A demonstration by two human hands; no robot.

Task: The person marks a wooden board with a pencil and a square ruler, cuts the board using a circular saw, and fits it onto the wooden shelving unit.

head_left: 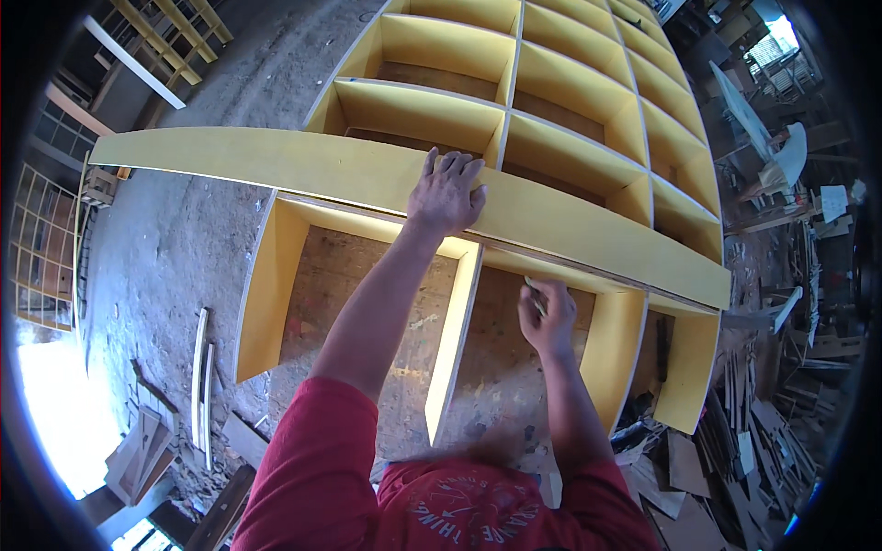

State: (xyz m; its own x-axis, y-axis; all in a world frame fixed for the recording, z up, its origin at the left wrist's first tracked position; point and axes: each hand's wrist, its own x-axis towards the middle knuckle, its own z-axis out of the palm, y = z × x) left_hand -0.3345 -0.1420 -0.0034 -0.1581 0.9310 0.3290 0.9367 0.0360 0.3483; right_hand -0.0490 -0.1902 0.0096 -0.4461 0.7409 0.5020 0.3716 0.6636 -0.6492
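A long yellow board (303,165) lies across the top of a large yellow shelving frame (510,101), its left end reaching well past the frame's side. My left hand (446,195) grips the board near its middle, fingers at the far edge and thumb on the right. Below the board's near edge, my right hand (548,317) is closed in a pinch over an open compartment. A small, thin, pale piece shows at those fingertips, too small to name. Upright yellow dividers (452,344) stand on either side of that hand.
Scrap wood strips (744,450) are piled on the floor at the lower right, and offcuts (142,450) lie at the lower left. Two pale slats (199,376) rest left of the frame. At the far right, a person (785,161) is partly visible. Yellow lattice frames (175,37) stand at upper left.
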